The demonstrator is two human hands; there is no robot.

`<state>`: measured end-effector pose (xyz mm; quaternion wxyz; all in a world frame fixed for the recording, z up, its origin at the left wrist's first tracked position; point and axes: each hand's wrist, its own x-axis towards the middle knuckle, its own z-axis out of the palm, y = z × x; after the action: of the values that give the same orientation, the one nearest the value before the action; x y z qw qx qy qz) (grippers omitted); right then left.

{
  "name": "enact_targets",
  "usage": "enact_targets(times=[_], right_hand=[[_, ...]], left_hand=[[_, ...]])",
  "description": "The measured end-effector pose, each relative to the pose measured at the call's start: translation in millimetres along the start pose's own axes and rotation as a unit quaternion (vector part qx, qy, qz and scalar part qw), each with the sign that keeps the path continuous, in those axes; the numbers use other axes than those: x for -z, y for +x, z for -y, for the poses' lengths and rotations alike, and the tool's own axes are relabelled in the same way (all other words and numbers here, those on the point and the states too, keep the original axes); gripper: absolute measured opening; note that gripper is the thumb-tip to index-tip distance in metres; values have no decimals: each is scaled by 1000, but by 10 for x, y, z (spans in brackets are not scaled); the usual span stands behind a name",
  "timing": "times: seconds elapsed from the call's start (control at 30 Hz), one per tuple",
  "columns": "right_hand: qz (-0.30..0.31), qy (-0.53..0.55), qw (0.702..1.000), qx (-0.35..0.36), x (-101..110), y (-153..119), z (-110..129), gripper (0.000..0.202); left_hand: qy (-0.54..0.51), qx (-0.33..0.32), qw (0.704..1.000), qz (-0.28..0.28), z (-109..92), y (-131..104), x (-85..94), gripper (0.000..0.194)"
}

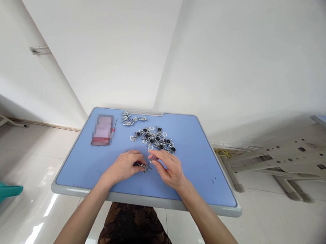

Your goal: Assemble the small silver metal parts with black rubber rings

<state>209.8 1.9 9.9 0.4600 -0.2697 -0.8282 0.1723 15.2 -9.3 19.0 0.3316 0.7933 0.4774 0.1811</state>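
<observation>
Steadying a metal part [147,168] near the counter's [199,160] front edge, my left fingers [139,158] grip it while my right fingers [160,167] pinch a small piece [150,161], calling for careful alignment.

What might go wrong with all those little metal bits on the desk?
The right hand is close to the loose pile of metal parts, so a stray knuckle might scatter some. The small metal piece at the left hand's fingertips could slip. The thin red tool lies loose and might roll if bumped.
</observation>
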Motion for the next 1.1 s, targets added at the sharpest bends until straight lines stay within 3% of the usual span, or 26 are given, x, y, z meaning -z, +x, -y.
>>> enact_targets(times=[0.1, 0.33, 0.53, 0.73, 0.93, 1.1], right_hand=[[21, 34, 999, -14, 44, 8, 15, 38], [-11, 27, 1000, -10, -10, 9, -8, 35], [18, 43, 998, -37, -6, 5, 7, 36], [-14, 16, 1000, -20, -33, -8, -26, 32], [28, 53, 998, -32, 4, 24, 5, 40], [-5, 23, 999, -34, -12, 18, -3, 23]], left_hand=[[-1, 2, 1000, 2, 6, 2, -5, 11], [-4, -7, 1000, -5, 5, -6, -6, 9], [-7, -6, 1000, -3, 10, -2, -4, 9], [-2, 0, 1000, 2, -3, 2, 0, 9], [-2, -1, 1000, -1, 0, 4, -3, 9], [6, -1, 1000, 0, -11, -3, 7, 9]])
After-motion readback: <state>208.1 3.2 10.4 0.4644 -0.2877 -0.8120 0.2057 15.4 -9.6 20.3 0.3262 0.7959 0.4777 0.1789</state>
